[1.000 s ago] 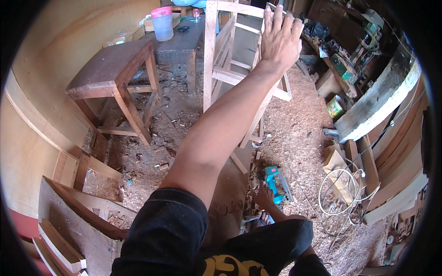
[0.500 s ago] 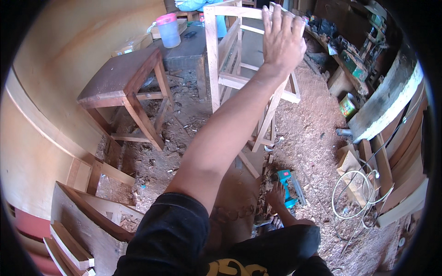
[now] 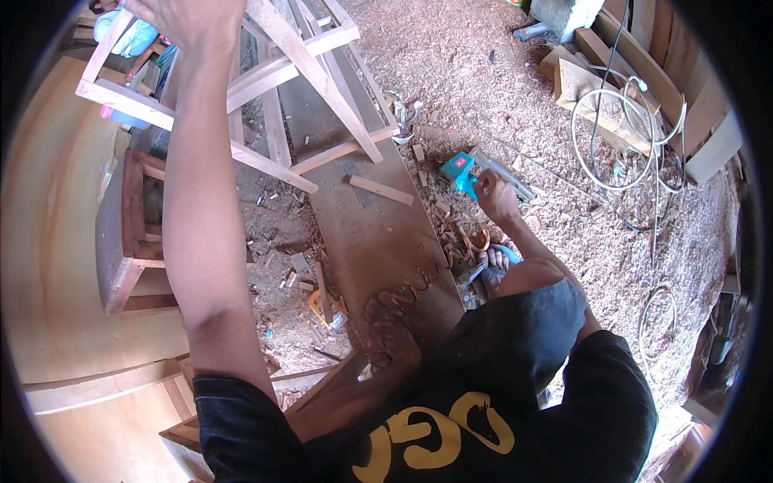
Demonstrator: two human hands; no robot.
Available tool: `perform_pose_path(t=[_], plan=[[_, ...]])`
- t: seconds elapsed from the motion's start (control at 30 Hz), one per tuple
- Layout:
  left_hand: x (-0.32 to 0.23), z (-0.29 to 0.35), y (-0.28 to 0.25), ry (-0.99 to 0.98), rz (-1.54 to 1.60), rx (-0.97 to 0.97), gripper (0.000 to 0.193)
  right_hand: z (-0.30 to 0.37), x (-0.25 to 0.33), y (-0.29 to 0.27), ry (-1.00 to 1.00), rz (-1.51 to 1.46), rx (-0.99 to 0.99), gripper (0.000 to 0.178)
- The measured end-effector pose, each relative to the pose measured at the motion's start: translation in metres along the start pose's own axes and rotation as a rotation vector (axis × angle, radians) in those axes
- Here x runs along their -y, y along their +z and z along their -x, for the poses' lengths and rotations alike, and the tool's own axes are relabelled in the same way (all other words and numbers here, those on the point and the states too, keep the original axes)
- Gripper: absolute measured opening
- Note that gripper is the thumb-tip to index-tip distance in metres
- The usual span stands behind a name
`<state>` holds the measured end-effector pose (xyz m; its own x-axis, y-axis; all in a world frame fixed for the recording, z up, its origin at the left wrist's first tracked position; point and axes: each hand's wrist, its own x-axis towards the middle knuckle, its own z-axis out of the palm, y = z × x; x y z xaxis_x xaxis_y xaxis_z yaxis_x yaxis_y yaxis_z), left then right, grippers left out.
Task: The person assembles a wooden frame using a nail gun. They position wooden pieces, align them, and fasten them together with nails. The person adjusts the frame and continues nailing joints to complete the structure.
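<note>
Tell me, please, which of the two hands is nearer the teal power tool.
The right hand: it is at the teal power tool, while the left hand is at the pale wooden frame.

View tilted down, left hand (image 3: 192,18) cropped

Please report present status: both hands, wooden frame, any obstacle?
Left hand at wooden frame, partly out of view. Right hand closed on teal nail gun. Possible obstacle: loose wood strip on brown board, near wooden frame.
</note>
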<state>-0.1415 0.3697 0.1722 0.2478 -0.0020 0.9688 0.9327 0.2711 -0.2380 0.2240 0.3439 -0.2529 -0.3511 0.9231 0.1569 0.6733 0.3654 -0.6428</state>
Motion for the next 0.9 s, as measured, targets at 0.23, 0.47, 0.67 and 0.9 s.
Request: perform_pose_path(t=[0.23, 0.47, 0.67, 0.9], plan=[[-0.003, 0.006, -0.006, -0.094, -0.083, 0.318, 0.052, 0.002, -0.037, 0.036, -0.135, 0.35, 0.221, 0.064], [0.002, 0.01, -0.001, -0.204, 0.124, 0.244, 0.078, -0.05, -0.057, 0.011, 0.178, 0.007, 0.555, 0.083], [0.004, 0.008, 0.0, -0.197, 0.248, 0.099, 0.067, -0.093, 0.042, -0.194, 0.338, -0.949, 0.606, 0.036], [0.007, 0.007, 0.0, -0.194, 0.258, 0.092, 0.055, -0.154, 0.315, -0.365, -0.287, -0.976, 0.404, 0.041]])
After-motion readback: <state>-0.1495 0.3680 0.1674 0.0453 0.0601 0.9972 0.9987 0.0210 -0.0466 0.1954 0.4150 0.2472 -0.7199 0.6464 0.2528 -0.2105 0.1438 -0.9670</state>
